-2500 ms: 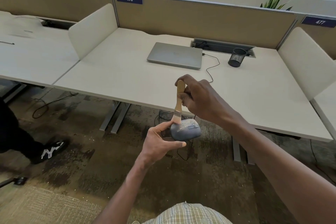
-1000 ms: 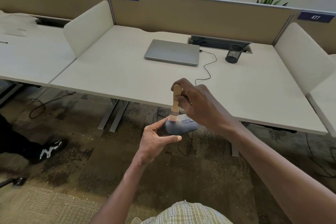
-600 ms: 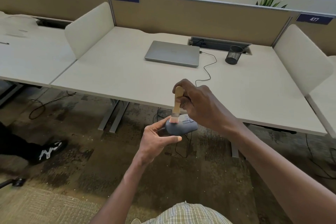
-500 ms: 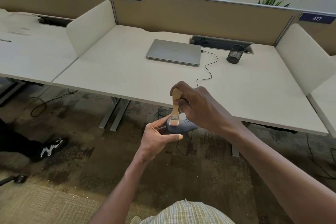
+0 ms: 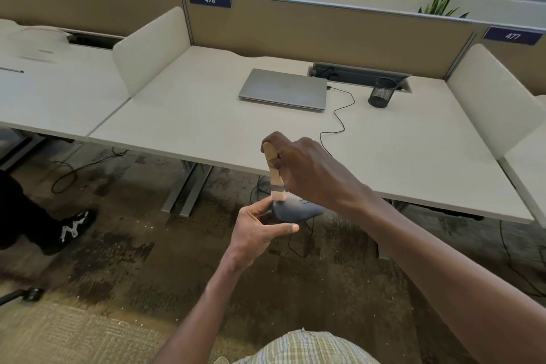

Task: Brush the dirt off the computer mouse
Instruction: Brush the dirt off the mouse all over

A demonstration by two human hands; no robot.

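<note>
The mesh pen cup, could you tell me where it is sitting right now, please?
In the head view the mesh pen cup stands upright at the back right of the desk, beside the cable tray and right of the closed laptop.

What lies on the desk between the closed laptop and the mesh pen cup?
In the head view, only a thin black cable from the closed grey laptop crosses there; the black mesh pen cup stands apart.

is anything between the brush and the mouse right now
Nothing visible. The right hand holds the brush upright with its bristles down on the mouse, which the left hand holds in the air in front of the desk.
</note>
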